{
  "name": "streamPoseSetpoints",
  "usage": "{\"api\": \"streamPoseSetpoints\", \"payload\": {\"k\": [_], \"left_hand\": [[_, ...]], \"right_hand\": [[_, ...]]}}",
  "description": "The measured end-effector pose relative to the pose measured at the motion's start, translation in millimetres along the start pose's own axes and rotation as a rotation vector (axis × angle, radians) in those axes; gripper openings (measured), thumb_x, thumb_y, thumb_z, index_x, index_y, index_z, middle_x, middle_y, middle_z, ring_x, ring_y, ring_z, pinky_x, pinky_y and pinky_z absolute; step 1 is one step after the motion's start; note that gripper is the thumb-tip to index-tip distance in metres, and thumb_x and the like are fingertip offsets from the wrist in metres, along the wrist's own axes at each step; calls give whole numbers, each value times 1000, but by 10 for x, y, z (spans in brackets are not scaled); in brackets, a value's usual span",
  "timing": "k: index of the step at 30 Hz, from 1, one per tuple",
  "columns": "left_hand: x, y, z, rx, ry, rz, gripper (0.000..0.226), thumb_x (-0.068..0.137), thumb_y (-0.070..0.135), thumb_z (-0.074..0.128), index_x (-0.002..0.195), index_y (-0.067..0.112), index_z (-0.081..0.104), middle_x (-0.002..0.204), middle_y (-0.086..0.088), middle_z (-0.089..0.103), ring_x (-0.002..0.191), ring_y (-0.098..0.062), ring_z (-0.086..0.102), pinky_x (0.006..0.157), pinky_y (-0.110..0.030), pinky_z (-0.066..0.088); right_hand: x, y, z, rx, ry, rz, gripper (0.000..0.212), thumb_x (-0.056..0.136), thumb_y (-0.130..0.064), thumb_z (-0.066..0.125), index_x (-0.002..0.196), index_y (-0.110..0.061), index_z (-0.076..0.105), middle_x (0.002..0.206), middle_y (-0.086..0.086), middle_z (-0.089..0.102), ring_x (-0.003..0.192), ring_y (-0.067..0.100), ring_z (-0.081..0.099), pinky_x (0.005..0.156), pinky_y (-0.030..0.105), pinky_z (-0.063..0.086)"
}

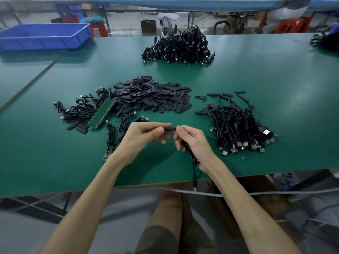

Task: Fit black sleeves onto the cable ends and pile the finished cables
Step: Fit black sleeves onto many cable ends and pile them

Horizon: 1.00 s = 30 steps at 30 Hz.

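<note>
My left hand (pixel 145 137) pinches a short black sleeve (pixel 169 129) between thumb and fingers above the green table. My right hand (pixel 192 143) grips a coiled black cable (pixel 191 158), and its fingertips meet the sleeve's right end. The cable's plug end dangles past the table's front edge. A heap of loose black sleeves (pixel 152 96) lies in the middle of the table. To the right lies a pile of black cables (pixel 238 129) with USB plugs. Several more cables (pixel 80 109) lie at the left.
A green circuit-board strip (pixel 101 113) lies among the left cables. A big cable heap (pixel 180 47) sits at the far side, with a blue bin (pixel 44 36) at the far left. The table's front edge (pixel 128 186) runs just under my forearms.
</note>
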State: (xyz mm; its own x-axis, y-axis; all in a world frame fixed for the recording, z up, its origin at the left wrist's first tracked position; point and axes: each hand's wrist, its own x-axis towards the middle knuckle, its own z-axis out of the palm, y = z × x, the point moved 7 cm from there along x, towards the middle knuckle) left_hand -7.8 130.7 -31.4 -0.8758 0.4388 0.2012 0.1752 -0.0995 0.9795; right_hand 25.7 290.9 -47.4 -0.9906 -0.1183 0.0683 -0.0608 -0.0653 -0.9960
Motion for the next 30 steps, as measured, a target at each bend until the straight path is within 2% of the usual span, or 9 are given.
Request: {"api": "streamPoseSetpoints", "payload": {"k": [2, 5, 10, 14, 19, 23, 30], "left_hand": [[-41, -31, 20, -99, -71, -40, 31, 94, 9, 64, 124, 1, 70, 121, -20, 71, 108, -36, 71, 86, -32, 58], [-75, -40, 34, -172, -70, -73, 30, 88, 10, 70, 117, 7, 75, 116, -22, 72, 100, -37, 73, 81, -31, 60], [-31, 1, 94, -159, -26, -65, 25, 82, 8, 72, 106, 10, 80, 101, -24, 75, 86, -34, 76, 74, -29, 61], [-20, 21, 83, -146, -52, -63, 26, 84, 8, 69, 109, 7, 78, 102, -26, 75, 86, -33, 76, 75, -30, 61], [-24, 8, 49, -67, -41, -29, 27, 98, 12, 59, 121, 2, 70, 111, -21, 74, 89, -30, 74, 80, -30, 59], [-10, -22, 63, -76, 40, -32, 25, 98, 14, 59, 115, 0, 71, 101, -21, 75, 87, -27, 75, 80, -28, 59], [-26, 39, 70, -42, 19, -9, 24, 97, 13, 61, 114, 1, 73, 99, -21, 76, 86, -27, 75, 80, -28, 59]], "right_hand": [[-1, 6, -6, 9, -2, 6, 37, 109, -27, 52, 76, -18, 66, 60, 3, 60, 56, 11, 51, 57, 20, 42], [-6, 15, 6, 3, -16, 18, 37, 108, -30, 53, 75, -22, 67, 60, 2, 60, 55, 12, 49, 57, 20, 41], [-16, 16, -16, 21, -10, 22, 37, 108, -33, 53, 75, -24, 67, 58, 1, 59, 53, 11, 49, 55, 19, 41], [-20, 18, 0, 52, -33, 33, 35, 107, -33, 54, 76, -22, 67, 58, 2, 58, 53, 11, 49, 55, 19, 41], [-13, 7, 8, 41, -5, 15, 35, 108, -29, 54, 78, -17, 67, 59, 4, 58, 55, 12, 49, 57, 20, 41], [-8, -1, -12, 34, 6, 4, 35, 107, -29, 55, 79, -15, 68, 59, 4, 59, 56, 12, 51, 57, 20, 42], [-16, -5, 1, 24, -13, 3, 34, 107, -29, 56, 79, -15, 68, 59, 5, 59, 56, 12, 52, 58, 19, 44]]}}
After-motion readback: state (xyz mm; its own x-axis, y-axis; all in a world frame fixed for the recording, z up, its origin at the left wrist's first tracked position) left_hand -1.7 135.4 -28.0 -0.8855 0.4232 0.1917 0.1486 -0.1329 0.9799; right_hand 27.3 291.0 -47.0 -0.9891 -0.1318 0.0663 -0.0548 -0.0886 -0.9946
